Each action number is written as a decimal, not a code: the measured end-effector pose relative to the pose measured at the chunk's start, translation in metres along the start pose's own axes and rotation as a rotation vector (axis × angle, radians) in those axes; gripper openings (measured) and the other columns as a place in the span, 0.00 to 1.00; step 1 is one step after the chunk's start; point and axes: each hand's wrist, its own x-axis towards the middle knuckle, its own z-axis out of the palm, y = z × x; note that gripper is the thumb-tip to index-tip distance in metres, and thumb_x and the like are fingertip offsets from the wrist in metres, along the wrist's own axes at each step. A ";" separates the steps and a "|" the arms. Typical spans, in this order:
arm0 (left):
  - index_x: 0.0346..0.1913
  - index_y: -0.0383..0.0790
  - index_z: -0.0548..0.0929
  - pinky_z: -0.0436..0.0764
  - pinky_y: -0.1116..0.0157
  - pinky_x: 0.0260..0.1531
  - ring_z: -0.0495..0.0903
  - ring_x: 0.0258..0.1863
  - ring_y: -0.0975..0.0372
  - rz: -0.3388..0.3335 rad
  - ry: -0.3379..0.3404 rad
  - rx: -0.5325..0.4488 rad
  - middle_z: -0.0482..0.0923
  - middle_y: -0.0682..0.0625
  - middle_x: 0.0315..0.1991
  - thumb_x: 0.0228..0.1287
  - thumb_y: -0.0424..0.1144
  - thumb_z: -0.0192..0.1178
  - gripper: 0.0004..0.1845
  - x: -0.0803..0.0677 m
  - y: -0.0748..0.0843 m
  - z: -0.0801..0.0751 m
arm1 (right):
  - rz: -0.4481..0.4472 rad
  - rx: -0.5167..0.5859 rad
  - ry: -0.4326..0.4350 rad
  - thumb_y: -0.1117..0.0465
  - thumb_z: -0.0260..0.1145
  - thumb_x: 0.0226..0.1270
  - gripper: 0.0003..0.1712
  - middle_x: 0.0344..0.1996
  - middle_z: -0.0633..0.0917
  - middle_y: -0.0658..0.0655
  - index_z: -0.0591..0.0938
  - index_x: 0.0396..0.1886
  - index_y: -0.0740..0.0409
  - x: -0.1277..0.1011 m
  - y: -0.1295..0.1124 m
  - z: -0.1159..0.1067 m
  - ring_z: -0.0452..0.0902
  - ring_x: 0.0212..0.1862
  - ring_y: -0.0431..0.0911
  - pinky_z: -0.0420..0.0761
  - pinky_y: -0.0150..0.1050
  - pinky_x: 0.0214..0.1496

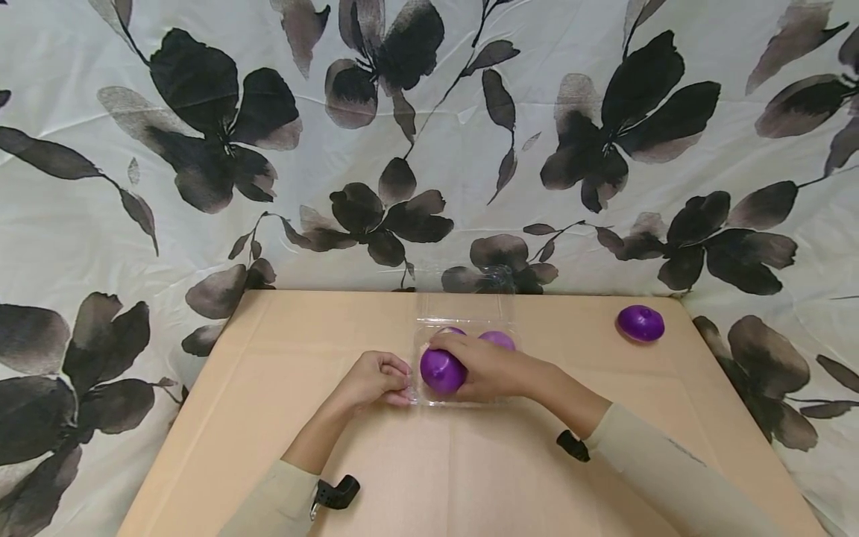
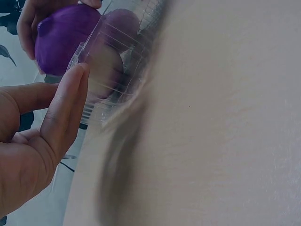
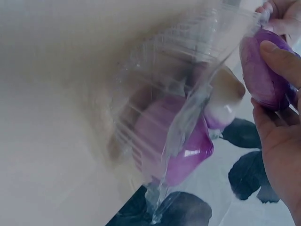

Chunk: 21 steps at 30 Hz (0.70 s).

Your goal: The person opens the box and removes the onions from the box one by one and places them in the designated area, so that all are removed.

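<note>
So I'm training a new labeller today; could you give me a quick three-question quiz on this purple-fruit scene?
1. True or false: the right hand grips a purple fruit.
2. What does the left hand touch? A) clear plastic tray B) the lone fruit C) nothing
3. Where does the lone fruit lie on the cardboard table?

Key: 1 true; 2 A; 3 at the far right corner, apart from the tray.
</note>
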 end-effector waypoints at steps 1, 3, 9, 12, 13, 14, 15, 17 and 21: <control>0.50 0.16 0.76 0.94 0.61 0.33 0.88 0.24 0.58 0.000 -0.001 -0.001 0.85 0.40 0.32 0.67 0.18 0.59 0.11 0.000 0.000 0.000 | 0.009 0.012 0.011 0.51 0.82 0.57 0.44 0.67 0.76 0.51 0.70 0.70 0.52 -0.001 0.001 -0.001 0.76 0.66 0.46 0.85 0.44 0.67; 0.51 0.15 0.75 0.94 0.61 0.33 0.88 0.24 0.58 0.001 -0.003 -0.006 0.85 0.38 0.33 0.67 0.18 0.59 0.12 0.000 0.000 0.000 | 0.033 0.036 0.026 0.52 0.82 0.57 0.45 0.67 0.76 0.51 0.70 0.71 0.51 -0.005 0.003 -0.005 0.75 0.67 0.46 0.85 0.44 0.68; 0.52 0.14 0.75 0.94 0.61 0.33 0.88 0.24 0.58 -0.005 0.006 -0.005 0.85 0.35 0.34 0.66 0.18 0.59 0.13 0.000 0.001 0.000 | 0.101 0.088 0.075 0.63 0.84 0.52 0.49 0.67 0.77 0.52 0.69 0.73 0.50 -0.020 0.007 -0.018 0.74 0.69 0.49 0.83 0.49 0.70; 0.52 0.13 0.74 0.95 0.61 0.33 0.88 0.24 0.57 -0.009 0.007 -0.008 0.84 0.36 0.34 0.67 0.18 0.58 0.14 0.000 0.001 0.001 | 0.109 0.104 0.127 0.65 0.84 0.50 0.50 0.67 0.77 0.54 0.70 0.72 0.53 -0.029 0.009 -0.026 0.75 0.69 0.51 0.82 0.52 0.71; 0.52 0.13 0.74 0.95 0.61 0.34 0.88 0.24 0.57 -0.011 0.007 -0.009 0.84 0.36 0.34 0.67 0.18 0.58 0.13 0.000 0.000 0.001 | 0.109 0.104 0.147 0.65 0.84 0.49 0.50 0.67 0.77 0.55 0.70 0.72 0.54 -0.032 0.011 -0.029 0.75 0.69 0.52 0.82 0.53 0.71; 0.52 0.13 0.74 0.95 0.60 0.34 0.88 0.24 0.57 -0.013 0.007 -0.010 0.84 0.37 0.33 0.67 0.18 0.58 0.13 0.000 0.000 0.001 | 0.115 0.108 0.168 0.65 0.84 0.50 0.50 0.67 0.77 0.55 0.70 0.72 0.54 -0.035 0.013 -0.031 0.75 0.69 0.52 0.82 0.54 0.71; 0.52 0.13 0.74 0.95 0.60 0.34 0.88 0.24 0.57 -0.013 0.007 -0.011 0.84 0.37 0.33 0.67 0.18 0.58 0.13 0.000 0.000 0.001 | 0.123 0.112 0.191 0.64 0.84 0.50 0.49 0.67 0.77 0.55 0.70 0.72 0.54 -0.038 0.015 -0.033 0.75 0.68 0.53 0.82 0.54 0.71; 0.52 0.14 0.74 0.95 0.60 0.34 0.88 0.25 0.58 -0.014 0.007 -0.011 0.84 0.38 0.33 0.67 0.18 0.58 0.13 0.000 0.000 0.001 | 0.142 0.129 0.235 0.63 0.85 0.50 0.49 0.68 0.77 0.56 0.70 0.71 0.55 -0.045 0.018 -0.037 0.76 0.68 0.54 0.81 0.56 0.71; 0.52 0.14 0.74 0.95 0.59 0.35 0.88 0.25 0.58 -0.013 0.006 -0.010 0.84 0.39 0.32 0.67 0.18 0.59 0.13 0.000 0.001 0.001 | 0.179 0.148 0.305 0.63 0.84 0.51 0.49 0.70 0.75 0.57 0.69 0.72 0.56 -0.056 0.027 -0.042 0.75 0.69 0.56 0.81 0.57 0.71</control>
